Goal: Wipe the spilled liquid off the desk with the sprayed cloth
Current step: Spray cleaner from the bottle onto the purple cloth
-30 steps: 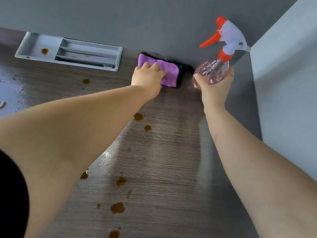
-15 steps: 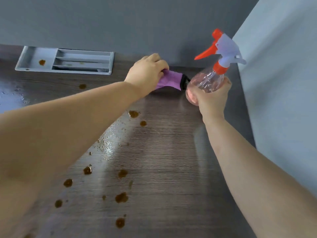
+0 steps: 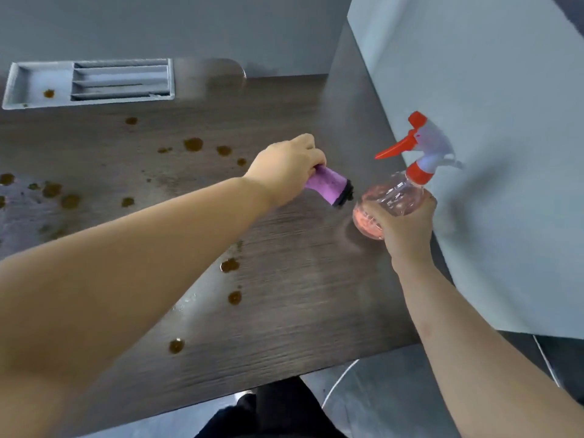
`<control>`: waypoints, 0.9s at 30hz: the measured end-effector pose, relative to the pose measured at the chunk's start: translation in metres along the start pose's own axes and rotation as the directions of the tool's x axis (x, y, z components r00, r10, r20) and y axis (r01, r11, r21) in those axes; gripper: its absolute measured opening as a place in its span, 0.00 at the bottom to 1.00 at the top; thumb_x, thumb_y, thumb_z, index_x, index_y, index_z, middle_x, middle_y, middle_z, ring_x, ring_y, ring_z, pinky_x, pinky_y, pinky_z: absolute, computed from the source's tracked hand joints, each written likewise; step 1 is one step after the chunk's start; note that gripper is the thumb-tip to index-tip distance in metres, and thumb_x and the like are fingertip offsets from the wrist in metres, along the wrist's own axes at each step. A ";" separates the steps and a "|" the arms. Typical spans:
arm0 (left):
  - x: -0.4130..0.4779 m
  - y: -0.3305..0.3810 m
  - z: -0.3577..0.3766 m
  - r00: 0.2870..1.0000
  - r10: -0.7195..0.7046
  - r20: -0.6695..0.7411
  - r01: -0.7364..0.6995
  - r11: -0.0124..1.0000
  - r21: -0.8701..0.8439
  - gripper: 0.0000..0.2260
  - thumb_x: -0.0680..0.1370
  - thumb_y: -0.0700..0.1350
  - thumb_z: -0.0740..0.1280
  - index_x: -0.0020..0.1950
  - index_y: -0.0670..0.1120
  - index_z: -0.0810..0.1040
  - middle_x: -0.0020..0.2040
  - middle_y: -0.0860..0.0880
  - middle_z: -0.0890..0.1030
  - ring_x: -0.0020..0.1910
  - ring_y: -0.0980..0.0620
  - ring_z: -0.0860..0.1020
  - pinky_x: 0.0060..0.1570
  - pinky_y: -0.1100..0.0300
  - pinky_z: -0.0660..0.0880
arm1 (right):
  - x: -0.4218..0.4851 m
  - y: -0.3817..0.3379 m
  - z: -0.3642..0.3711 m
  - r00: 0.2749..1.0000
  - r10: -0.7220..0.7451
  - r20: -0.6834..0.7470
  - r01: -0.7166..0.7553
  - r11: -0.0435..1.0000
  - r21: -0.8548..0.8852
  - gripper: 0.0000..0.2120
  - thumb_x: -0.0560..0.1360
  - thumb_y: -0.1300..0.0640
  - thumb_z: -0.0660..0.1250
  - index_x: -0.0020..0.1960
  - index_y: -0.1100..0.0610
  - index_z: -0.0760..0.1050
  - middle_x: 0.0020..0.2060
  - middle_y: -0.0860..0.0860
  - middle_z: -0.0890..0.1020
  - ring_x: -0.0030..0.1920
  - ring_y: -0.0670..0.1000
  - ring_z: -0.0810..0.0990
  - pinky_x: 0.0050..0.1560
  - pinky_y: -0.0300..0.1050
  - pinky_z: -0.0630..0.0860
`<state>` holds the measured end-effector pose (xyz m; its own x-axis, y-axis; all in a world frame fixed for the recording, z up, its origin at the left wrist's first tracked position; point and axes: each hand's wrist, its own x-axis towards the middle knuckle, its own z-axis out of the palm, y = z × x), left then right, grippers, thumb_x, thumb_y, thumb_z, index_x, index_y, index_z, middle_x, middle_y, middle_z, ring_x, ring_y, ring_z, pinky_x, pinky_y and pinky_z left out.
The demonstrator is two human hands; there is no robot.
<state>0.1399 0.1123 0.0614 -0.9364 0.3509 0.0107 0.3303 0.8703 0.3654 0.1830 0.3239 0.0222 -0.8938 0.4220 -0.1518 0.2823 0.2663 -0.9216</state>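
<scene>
Left hand, fingers curled round purple cloth, now lifted off dark wood-grain desk; right hand at 3 o'clock grips clear pink spray bottle. Spraying likely next; brown drops unwiped.

The desk has open wood in the middle, between the two arms, all the way to its near edge. A hand could slide there. On the right, a tall pale side wall shuts the way. The spray bottle, held by the right hand, is just beside that wall. The cloth in the left hand is near the bottle, with only a small gap between them. A grey back wall closes the far side. A grey tray sits in the back left corner. Brown spots lie flat and block nothing.
</scene>
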 end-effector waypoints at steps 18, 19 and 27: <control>-0.079 0.049 0.088 0.932 -0.278 0.232 0.304 0.949 -0.083 0.17 0.79 0.44 0.57 0.68 0.53 0.72 0.66 0.53 0.71 0.68 0.51 0.66 0.66 0.52 0.66 | -0.015 0.049 -0.052 0.937 -0.139 0.319 0.205 0.962 -0.182 0.28 0.60 0.41 0.73 0.55 0.53 0.74 0.53 0.54 0.78 0.55 0.52 0.77 0.58 0.55 0.75; -0.077 0.048 0.088 0.928 -0.318 0.196 0.342 0.934 -0.102 0.17 0.79 0.44 0.57 0.66 0.53 0.73 0.66 0.52 0.72 0.67 0.51 0.67 0.66 0.52 0.66 | -0.012 0.046 -0.056 0.921 -0.158 0.357 0.229 0.959 -0.168 0.26 0.62 0.43 0.73 0.55 0.53 0.74 0.52 0.54 0.78 0.55 0.51 0.78 0.58 0.55 0.75; -0.080 0.057 0.093 0.891 -0.397 0.221 0.419 0.906 -0.062 0.17 0.78 0.46 0.60 0.67 0.52 0.72 0.69 0.52 0.68 0.71 0.52 0.62 0.69 0.56 0.62 | 0.031 0.010 -0.091 0.685 -0.281 0.672 0.505 0.848 -0.160 0.34 0.63 0.43 0.76 0.66 0.44 0.69 0.57 0.40 0.79 0.59 0.45 0.77 0.61 0.54 0.74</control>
<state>0.2448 0.1656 -0.0055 -0.9389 0.0440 -0.3413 -0.1001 0.9140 0.3932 0.1894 0.4186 0.0405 -0.9258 -0.3684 -0.0850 -0.1563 0.5776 -0.8012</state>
